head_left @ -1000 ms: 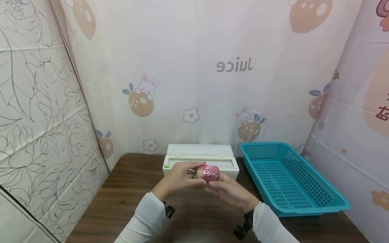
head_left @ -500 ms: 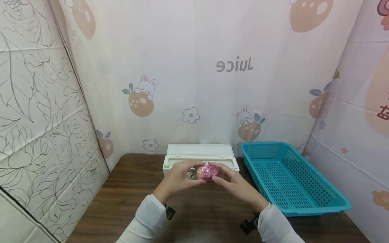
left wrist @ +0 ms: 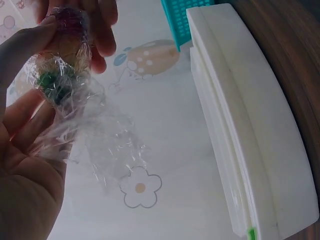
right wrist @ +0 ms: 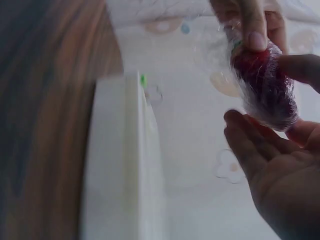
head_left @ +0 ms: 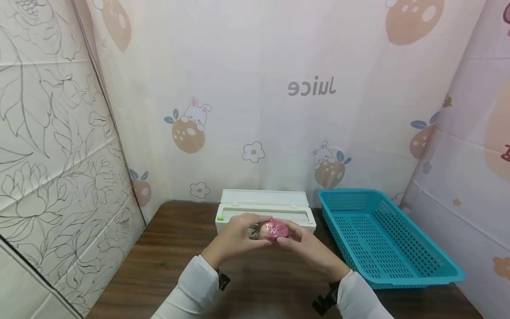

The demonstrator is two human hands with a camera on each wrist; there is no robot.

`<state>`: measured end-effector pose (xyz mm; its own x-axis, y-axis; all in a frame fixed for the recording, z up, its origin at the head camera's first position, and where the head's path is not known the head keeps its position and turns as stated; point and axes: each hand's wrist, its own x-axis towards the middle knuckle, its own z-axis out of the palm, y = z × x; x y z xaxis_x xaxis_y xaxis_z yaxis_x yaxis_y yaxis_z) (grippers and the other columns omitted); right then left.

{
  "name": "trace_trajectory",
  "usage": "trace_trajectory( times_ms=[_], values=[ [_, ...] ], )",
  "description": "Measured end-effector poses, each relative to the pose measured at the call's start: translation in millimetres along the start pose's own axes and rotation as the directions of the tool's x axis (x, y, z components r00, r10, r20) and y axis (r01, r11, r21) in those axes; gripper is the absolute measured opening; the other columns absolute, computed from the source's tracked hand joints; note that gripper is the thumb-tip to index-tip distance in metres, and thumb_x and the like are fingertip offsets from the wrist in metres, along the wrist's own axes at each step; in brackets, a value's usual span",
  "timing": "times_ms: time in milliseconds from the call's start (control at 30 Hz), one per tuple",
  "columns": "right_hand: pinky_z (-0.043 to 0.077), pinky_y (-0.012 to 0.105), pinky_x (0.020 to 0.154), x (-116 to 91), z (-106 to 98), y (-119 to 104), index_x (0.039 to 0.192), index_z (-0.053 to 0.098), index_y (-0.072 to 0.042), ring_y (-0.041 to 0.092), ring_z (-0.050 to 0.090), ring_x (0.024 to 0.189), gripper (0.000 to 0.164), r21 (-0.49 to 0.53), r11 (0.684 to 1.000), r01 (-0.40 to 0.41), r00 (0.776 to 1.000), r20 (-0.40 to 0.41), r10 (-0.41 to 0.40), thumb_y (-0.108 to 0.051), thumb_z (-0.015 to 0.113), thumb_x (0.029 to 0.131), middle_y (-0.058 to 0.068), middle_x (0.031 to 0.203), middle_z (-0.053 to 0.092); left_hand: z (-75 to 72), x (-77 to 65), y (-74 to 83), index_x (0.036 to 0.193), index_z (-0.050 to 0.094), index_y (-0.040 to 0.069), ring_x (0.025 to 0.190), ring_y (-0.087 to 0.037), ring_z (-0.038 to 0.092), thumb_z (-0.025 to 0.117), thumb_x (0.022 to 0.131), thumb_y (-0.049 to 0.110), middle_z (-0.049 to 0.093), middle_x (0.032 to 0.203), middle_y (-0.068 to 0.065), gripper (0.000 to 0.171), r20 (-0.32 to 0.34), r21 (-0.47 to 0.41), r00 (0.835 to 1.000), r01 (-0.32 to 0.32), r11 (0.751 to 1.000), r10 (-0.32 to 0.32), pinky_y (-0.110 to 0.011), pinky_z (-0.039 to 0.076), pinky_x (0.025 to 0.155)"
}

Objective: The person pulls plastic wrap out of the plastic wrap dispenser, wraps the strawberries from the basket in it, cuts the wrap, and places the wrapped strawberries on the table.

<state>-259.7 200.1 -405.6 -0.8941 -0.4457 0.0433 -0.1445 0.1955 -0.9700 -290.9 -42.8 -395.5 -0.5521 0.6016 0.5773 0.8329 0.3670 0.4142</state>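
A pink-red fruit (head_left: 273,230), yellowish toward one end with green at its tip, is wrapped in shiny cling film (left wrist: 107,135). Loose film trails from the green end in the left wrist view. My left hand (head_left: 238,236) grips the fruit by that end, between thumb and fingers. The right hand (head_left: 308,249) holds the other end, its thumb on the near side; in the right wrist view some of its fingers (right wrist: 250,145) spread below the fruit. Behind both hands stands a white cling film dispenser (head_left: 264,212), lid raised, with a green slider at its left end.
A teal plastic basket (head_left: 392,239) with mesh sides stands to the right of the dispenser on the dark wooden table (head_left: 171,252). A printed curtain (head_left: 255,110) hangs behind the table, with more cloth at both sides.
My right hand has shifted from under the fruit's right end to around it, its thumb now on the near side. The left hand keeps its grip. The head view has shifted slightly.
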Motion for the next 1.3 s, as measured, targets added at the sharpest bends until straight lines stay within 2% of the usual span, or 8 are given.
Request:
trace_trajectory(
  times_ms=[67, 133, 300, 367, 467, 700, 933, 1300],
  values=[
    [0.051, 0.035, 0.097, 0, 2, -1, 0.150, 0.044, -0.023, 0.023, 0.057, 0.122, 0.061, -0.152, 0.987, 0.058, 0.997, -0.040, -0.065, -0.037, 0.069, 0.096, 0.006, 0.141, 0.054, -0.1, -0.5, 1.4, 0.136, 0.063, 0.011, 0.112, -0.010, 0.062, 0.085, 0.082, 0.032, 0.066, 0.128, -0.001, 0.062, 0.036, 0.011, 0.999, 0.035, 0.999, -0.035, -0.025, 0.051, 0.094],
    [0.052, 0.033, 0.095, 0, 5, -1, 0.148, 0.047, -0.020, 0.022, 0.058, 0.121, 0.064, -0.339, 0.928, 0.156, 0.983, -0.039, -0.179, -0.033, 0.074, 0.092, 0.006, 0.140, 0.055, 0.2, -0.5, 3.0, 0.138, 0.060, 0.010, 0.111, -0.009, 0.062, 0.084, 0.082, 0.033, 0.065, 0.130, -0.001, 0.065, 0.066, 0.026, 0.996, 0.053, 0.998, -0.054, -0.025, 0.051, 0.093],
    [0.055, 0.034, 0.090, -3, 9, -3, 0.143, 0.050, -0.004, 0.021, 0.061, 0.116, 0.065, -0.721, 0.633, 0.282, 0.922, 0.020, -0.387, -0.021, 0.080, 0.088, 0.010, 0.133, 0.060, 3.2, -0.4, 4.4, 0.141, 0.057, 0.009, 0.111, -0.007, 0.062, 0.085, 0.082, 0.030, 0.064, 0.132, -0.002, 0.068, 0.100, 0.030, 0.994, 0.030, 0.999, -0.033, -0.021, 0.050, 0.094],
    [0.056, 0.037, 0.089, -5, 10, -3, 0.141, 0.052, -0.003, 0.022, 0.062, 0.114, 0.062, -0.759, 0.591, 0.274, 0.918, 0.023, -0.396, -0.021, 0.079, 0.088, 0.011, 0.130, 0.062, 4.4, -1.1, 4.1, 0.141, 0.056, 0.010, 0.111, -0.007, 0.062, 0.085, 0.082, 0.028, 0.064, 0.133, -0.001, 0.068, 0.102, 0.022, 0.995, 0.013, 1.000, -0.015, -0.021, 0.050, 0.093],
    [0.057, 0.036, 0.087, -7, 10, -3, 0.138, 0.055, -0.004, 0.020, 0.063, 0.112, 0.058, -0.750, 0.602, 0.274, 0.916, 0.013, -0.400, -0.026, 0.078, 0.090, 0.009, 0.128, 0.064, 4.2, -3.1, 3.9, 0.139, 0.055, 0.013, 0.111, -0.009, 0.062, 0.085, 0.083, 0.029, 0.063, 0.131, 0.000, 0.066, 0.095, 0.021, 0.995, -0.005, 1.000, 0.003, -0.023, 0.051, 0.093],
    [0.055, 0.028, 0.089, -7, 6, -3, 0.139, 0.055, -0.013, 0.010, 0.062, 0.111, 0.056, -0.631, 0.720, 0.290, 0.929, 0.005, -0.370, -0.039, 0.072, 0.092, -0.001, 0.129, 0.063, 2.0, -12.6, 0.2, 0.145, 0.049, 0.007, 0.113, -0.011, 0.061, 0.071, 0.094, 0.035, 0.063, 0.127, -0.004, 0.062, 0.157, 0.124, 0.987, -0.046, 0.991, 0.026, -0.024, 0.050, 0.095],
    [0.055, 0.031, 0.090, -5, 3, -2, 0.140, 0.054, -0.007, 0.010, 0.062, 0.110, 0.058, -0.621, 0.710, 0.331, 0.921, 0.047, -0.387, -0.037, 0.071, 0.093, 0.001, 0.129, 0.063, -2.6, -25.6, -6.2, 0.152, 0.040, 0.003, 0.105, -0.013, 0.057, 0.057, 0.102, 0.023, 0.064, 0.120, -0.004, 0.057, 0.238, 0.275, 0.970, -0.022, 0.961, -0.046, -0.033, 0.049, 0.096],
    [0.056, 0.032, 0.089, -3, -1, -6, 0.141, 0.053, -0.012, 0.014, 0.060, 0.115, 0.055, -0.607, 0.715, 0.347, 0.904, 0.012, -0.428, -0.035, 0.070, 0.094, -0.001, 0.131, 0.061, -19.5, -34.4, -23.3, 0.144, 0.052, 0.005, 0.098, -0.016, 0.057, 0.062, 0.098, 0.009, 0.062, 0.105, -0.001, 0.047, 0.111, 0.369, 0.991, -0.105, 0.924, 0.068, -0.032, 0.050, 0.086]
  ],
)
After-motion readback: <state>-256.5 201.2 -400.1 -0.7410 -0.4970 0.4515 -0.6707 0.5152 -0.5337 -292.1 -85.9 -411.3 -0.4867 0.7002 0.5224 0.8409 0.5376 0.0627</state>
